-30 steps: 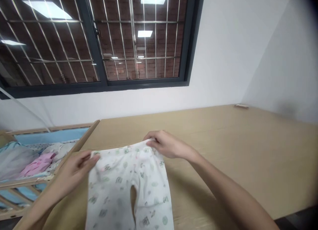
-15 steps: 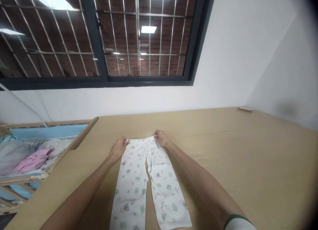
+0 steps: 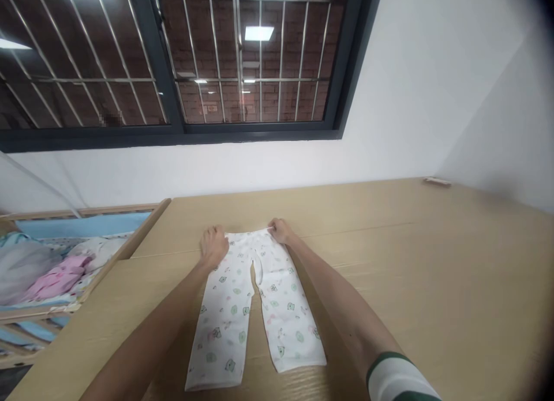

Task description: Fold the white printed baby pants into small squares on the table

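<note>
Evenly spread on a broad tan wood-toned tabletop (image 3: 411, 297), a pair of small white cloth trousers (image 3: 225, 326) printed with green and pink motifs lies between two bare arms, waistband away from the wearer of the head camera, legs parted toward it. The right hand (image 3: 280, 231) pinches the waistband's right corner, thumb and fingers closed on the fabric. The left hand (image 3: 214, 246) rests at the opposite corner, fingers curled inward; its fingertips are hidden, so whether it grips or merely presses the cloth cannot be told.

The garment looks light, soft and limp, unlikely to break but apt to crease or sag between holds; the two waistband corners seem the surest places to grasp it, with the leg hems as an alternative.

To the left, the tabletop's edge meets a pale wooden crib (image 3: 145, 231) with blue lining, its rail the nearest obstacle to the left arm. Behind stands a plain white wall (image 3: 259, 165). The widest room for movement lies rightward, where the surface runs toward a small, pale flat object (image 3: 437, 182) in the far corner.
</note>
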A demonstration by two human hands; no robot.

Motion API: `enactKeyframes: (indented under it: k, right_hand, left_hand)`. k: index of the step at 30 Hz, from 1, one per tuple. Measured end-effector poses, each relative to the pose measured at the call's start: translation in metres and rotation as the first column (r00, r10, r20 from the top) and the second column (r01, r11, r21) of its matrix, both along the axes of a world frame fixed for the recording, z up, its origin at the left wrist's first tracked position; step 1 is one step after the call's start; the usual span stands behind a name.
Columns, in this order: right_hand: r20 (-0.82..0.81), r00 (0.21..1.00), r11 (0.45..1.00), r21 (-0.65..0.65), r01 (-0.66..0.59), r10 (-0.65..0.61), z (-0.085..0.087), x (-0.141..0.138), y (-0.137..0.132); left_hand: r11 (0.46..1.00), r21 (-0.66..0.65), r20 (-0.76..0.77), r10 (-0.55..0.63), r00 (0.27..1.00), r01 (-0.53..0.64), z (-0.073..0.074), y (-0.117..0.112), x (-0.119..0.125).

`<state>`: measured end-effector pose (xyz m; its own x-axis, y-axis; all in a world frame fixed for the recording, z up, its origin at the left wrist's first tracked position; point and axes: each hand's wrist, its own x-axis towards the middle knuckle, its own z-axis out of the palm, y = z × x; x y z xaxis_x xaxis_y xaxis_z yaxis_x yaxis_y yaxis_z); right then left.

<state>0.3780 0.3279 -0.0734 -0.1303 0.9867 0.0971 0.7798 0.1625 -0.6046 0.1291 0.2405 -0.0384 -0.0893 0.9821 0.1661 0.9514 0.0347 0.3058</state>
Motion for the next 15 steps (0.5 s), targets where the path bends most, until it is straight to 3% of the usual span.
enactKeyframes:
  k: [4, 7, 9, 11, 15]
  right_hand:
    - [-0.017, 0.999, 0.994, -0.1, -0.04, 0.039, 0.008, 0.011, 0.011]
    - [-0.023, 0.997, 0.989, -0.134, -0.07, 0.068, 0.01, 0.016, 0.017]
    - [-0.021, 0.998, 0.99, -0.124, -0.06, 0.058, 0.008, 0.017, 0.019]
    - [-0.022, 0.999, 0.994, -0.104, -0.035, 0.033, 0.005, 0.015, 0.018]
    - [-0.051, 0.999, 0.998, -0.068, -0.005, 0.002, 0.003, 0.011, 0.011]
  left_hand:
    - [0.963, -0.022, 0.012, -0.269, 0.963, 0.269, 0.014, -0.056, 0.055]
    - [0.849, -0.143, 0.077, -0.502, 0.861, 0.508, 0.011, -0.121, 0.1]
    - [0.724, -0.198, 0.093, -0.657, 0.748, 0.66, 0.005, -0.162, 0.122]
    - [0.657, -0.218, 0.074, -0.726, 0.683, 0.722, 0.0, -0.19, 0.136]
    - [0.659, -0.302, 0.098, -0.697, 0.71, 0.689, -0.002, -0.204, 0.15]
